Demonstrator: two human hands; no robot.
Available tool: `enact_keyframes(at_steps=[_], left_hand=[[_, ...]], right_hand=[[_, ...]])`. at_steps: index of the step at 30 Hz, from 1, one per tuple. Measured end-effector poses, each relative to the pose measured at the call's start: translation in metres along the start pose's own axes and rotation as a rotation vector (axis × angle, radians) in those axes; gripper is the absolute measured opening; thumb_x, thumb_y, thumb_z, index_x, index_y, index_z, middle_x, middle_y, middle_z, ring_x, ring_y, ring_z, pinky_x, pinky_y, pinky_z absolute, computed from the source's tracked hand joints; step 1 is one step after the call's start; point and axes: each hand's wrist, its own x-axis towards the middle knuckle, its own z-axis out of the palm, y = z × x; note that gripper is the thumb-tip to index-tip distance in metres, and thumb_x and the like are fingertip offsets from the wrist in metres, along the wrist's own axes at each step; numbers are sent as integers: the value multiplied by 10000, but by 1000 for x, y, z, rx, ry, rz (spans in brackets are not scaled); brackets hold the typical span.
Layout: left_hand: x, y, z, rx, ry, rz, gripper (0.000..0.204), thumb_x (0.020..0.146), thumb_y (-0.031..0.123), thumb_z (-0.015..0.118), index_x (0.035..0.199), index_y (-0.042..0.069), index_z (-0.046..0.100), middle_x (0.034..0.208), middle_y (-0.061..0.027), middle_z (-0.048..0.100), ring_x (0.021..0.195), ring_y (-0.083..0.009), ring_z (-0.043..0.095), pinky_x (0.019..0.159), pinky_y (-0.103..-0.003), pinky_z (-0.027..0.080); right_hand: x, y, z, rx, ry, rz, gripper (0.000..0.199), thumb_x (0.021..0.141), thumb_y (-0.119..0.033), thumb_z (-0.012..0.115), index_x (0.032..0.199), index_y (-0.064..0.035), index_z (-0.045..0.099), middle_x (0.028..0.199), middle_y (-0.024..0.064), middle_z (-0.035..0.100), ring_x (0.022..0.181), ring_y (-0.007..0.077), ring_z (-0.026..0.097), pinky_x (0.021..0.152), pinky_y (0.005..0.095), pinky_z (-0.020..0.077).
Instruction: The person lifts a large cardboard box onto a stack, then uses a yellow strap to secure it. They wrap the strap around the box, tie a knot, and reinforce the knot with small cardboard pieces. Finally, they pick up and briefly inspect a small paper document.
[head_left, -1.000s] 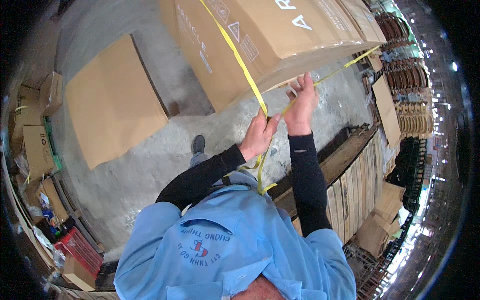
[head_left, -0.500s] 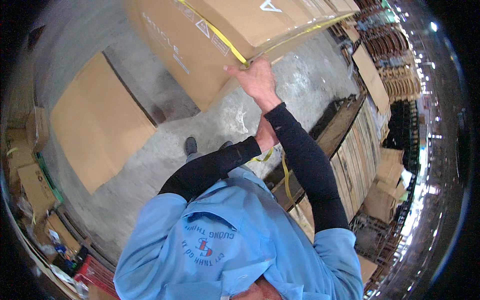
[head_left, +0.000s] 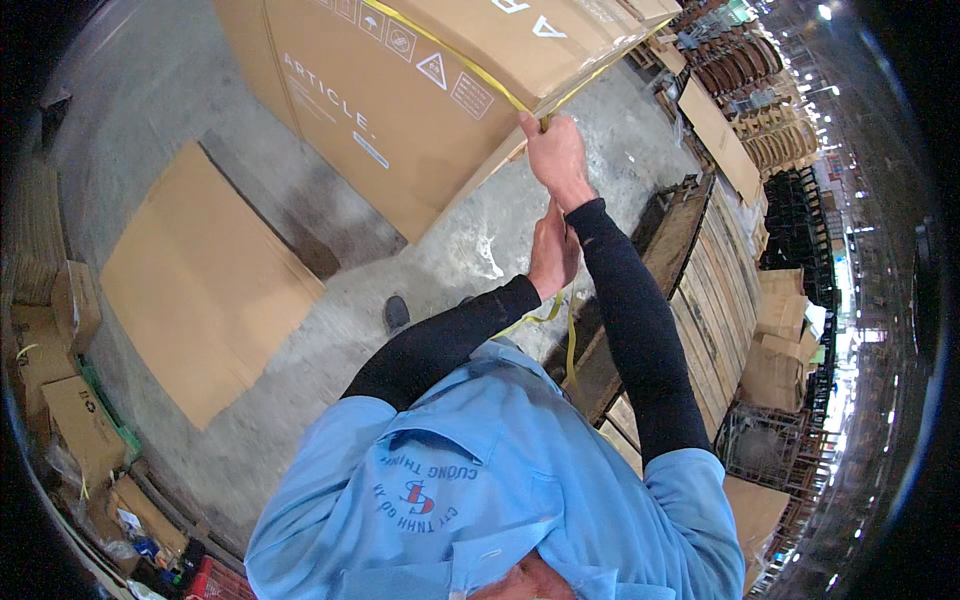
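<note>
A large brown cardboard box (head_left: pixel 420 170) stands ahead of me, with a yellow strap (head_left: pixel 492 80) running along its top edges. My right hand (head_left: pixel 558 155) is closed on this strap at the box's near corner, thumb against the edge. Just below, close to the right wrist, my left hand (head_left: pixel 553 252) has its fingers closed around the strap, though the grip is partly hidden. From under the left hand the loose yellow strap tail (head_left: pixel 571 345) hangs in a loop toward the floor.
A flat cardboard sheet (head_left: pixel 210 285) lies on the concrete floor to the left. Wooden slatted pallets (head_left: pixel 715 300) stand close on my right, with cardboard cartons (head_left: pixel 780 365) beyond. Stacked wooden parts (head_left: pixel 740 65) are at the far right. More cardboard (head_left: pixel 80 430) lies along the left side.
In view, both hands have shifted slightly right, and the left hand shows more fully below the right one. The box appears farther left, with more of its side showing.
</note>
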Motion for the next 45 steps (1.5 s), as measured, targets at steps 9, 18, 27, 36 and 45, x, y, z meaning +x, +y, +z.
enact_keyframes(at_steps=[9, 18, 27, 36, 45], left_hand=[[27, 53, -55, 259, -328, -438, 328, 997, 291, 475, 1224, 57, 516, 1015, -15, 619, 790, -163, 576, 646, -333, 454], [112, 87, -48, -556, -202, -403, 511, 997, 496, 378, 1263, 90, 535, 1213, -44, 601, 1126, -186, 560, 967, -346, 452], [107, 99, -29, -556, -81, -252, 471, 983, 429, 484, 1243, 40, 528, 1122, -108, 610, 1055, -185, 576, 920, -340, 484], [119, 87, -49, -577, -117, -416, 539, 937, 511, 528, 1229, 58, 521, 1016, -84, 641, 971, -200, 607, 849, -332, 519], [131, 85, -46, -694, -82, -483, 470, 941, 528, 507, 1093, 84, 537, 900, -11, 617, 962, -168, 581, 867, -285, 503]], right_hand=[[-4, 11, 13, -36, 235, -184, 404, 916, -307, 553, 754, 54, 634, 752, 284, 620, 760, 462, 622, 704, 515, 503], [-14, 14, 31, 186, 228, -193, 290, 914, -234, 545, 901, 38, 644, 824, 272, 638, 783, 434, 633, 691, 503, 505], [-16, 20, 26, 104, 131, -193, 286, 899, -199, 530, 893, 60, 650, 840, 282, 642, 763, 442, 637, 735, 508, 515], [-30, 21, 28, 143, 176, -299, 334, 919, -245, 524, 1028, 43, 654, 824, 275, 648, 764, 425, 647, 735, 500, 522], [-37, 28, 36, 133, 236, -329, 282, 904, -196, 553, 1037, 35, 641, 831, 274, 643, 765, 437, 642, 707, 505, 523]])
